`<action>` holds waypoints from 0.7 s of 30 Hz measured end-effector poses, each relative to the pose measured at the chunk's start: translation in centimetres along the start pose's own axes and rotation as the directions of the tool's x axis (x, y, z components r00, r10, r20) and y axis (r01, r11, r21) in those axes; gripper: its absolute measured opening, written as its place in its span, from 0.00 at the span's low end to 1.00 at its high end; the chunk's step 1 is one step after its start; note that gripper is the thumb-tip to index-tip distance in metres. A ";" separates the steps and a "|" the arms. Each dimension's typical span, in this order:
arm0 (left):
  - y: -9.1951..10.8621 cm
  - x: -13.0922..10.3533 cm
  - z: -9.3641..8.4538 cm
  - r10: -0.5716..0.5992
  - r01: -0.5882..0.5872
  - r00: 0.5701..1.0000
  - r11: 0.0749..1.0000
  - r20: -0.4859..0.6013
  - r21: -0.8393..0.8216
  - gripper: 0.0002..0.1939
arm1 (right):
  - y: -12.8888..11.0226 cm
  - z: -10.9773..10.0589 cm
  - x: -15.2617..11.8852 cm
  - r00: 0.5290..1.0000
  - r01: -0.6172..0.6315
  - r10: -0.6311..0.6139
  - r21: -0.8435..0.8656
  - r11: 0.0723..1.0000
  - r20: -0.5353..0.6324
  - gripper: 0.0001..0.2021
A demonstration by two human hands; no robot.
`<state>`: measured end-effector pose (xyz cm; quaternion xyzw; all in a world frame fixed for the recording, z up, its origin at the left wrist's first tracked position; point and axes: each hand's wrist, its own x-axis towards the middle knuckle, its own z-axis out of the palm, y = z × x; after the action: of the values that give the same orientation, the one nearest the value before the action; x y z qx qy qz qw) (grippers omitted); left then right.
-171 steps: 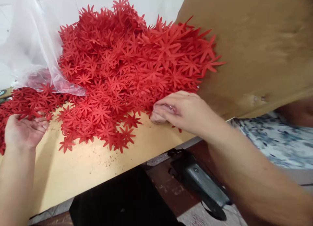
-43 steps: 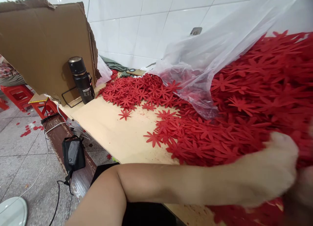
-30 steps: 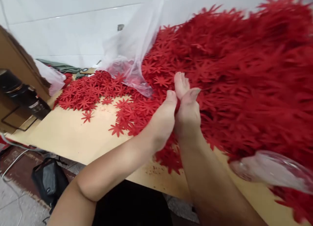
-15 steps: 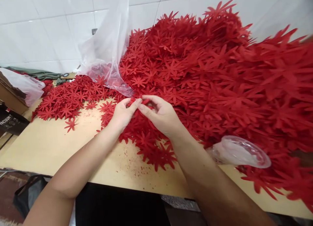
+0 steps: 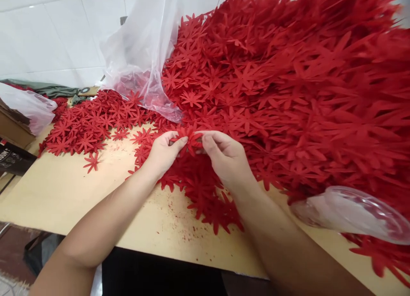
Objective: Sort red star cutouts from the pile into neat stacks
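A big heap of red star-shaped flower cutouts (image 5: 288, 82) covers the right and back of the tan tabletop (image 5: 73, 189). My left hand (image 5: 162, 153) and my right hand (image 5: 226, 157) meet at the heap's near edge. Both pinch the same small bunch of red cutouts (image 5: 191, 139) between thumb and fingers, just above the table. More loose cutouts (image 5: 205, 193) lie under and in front of my hands.
A thinner spread of red cutouts (image 5: 89, 123) lies at the left. A clear plastic bag (image 5: 144, 61) drapes over the heap at the back. A clear plastic piece (image 5: 352, 212) sits at the right near edge. A black bottle (image 5: 13, 157) and cardboard (image 5: 13, 131) stand far left.
My view swung from the left end of the table back to the heap. My hands came together and now pinch a bunch of cutouts, shifted slightly right and lower than half a second ago.
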<state>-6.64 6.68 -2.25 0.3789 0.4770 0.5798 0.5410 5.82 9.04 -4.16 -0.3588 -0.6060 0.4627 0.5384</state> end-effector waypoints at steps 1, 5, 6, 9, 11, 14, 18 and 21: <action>0.0 0.0 0.0 0.021 -0.020 1.000 1.000 -0.014 0.023 0.06 | 0.0 0.0 -0.2 1.000 0.016 -0.016 0.007 1.000 0.002 0.17; 0.0 -0.3 0.2 0.079 -0.076 0.997 0.988 -0.014 0.137 0.11 | 0.2 0.0 -0.3 0.999 0.014 -0.017 0.056 0.998 0.050 0.19; -0.1 -0.4 0.2 0.083 -0.080 0.997 0.984 -0.009 0.159 0.11 | 0.2 0.0 -0.3 0.998 0.008 -0.011 0.060 0.998 0.057 0.18; -0.6 -0.4 0.4 0.118 -0.110 0.993 0.973 -0.030 0.202 0.13 | 0.2 -0.1 -0.3 0.998 -0.002 -0.002 0.072 0.997 0.055 0.14; -0.9 -0.3 0.3 0.143 -0.128 0.988 0.970 -0.055 0.208 0.16 | 0.1 -0.1 -0.3 0.998 -0.011 0.006 0.100 0.995 0.056 0.11; -1.2 -0.4 0.1 0.138 -0.129 0.989 0.982 -0.053 0.140 0.18 | 0.0 -0.1 -0.3 0.998 -0.030 0.023 0.132 0.991 0.056 0.09; -0.8 -0.8 0.1 0.044 -0.043 0.998 0.999 0.050 -0.020 0.13 | 0.3 -0.6 0.1 0.998 -0.049 0.053 0.162 0.986 -0.018 0.09; -0.5 -0.9 0.1 -0.007 0.012 0.996 0.999 0.093 -0.052 0.10 | 0.6 -0.9 0.3 0.995 -0.067 0.082 0.232 0.970 -0.058 0.10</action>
<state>-6.36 5.82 -2.63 0.3890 0.4378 0.5712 0.5751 6.57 9.71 -4.63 -0.3320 -0.5159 0.5372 0.5788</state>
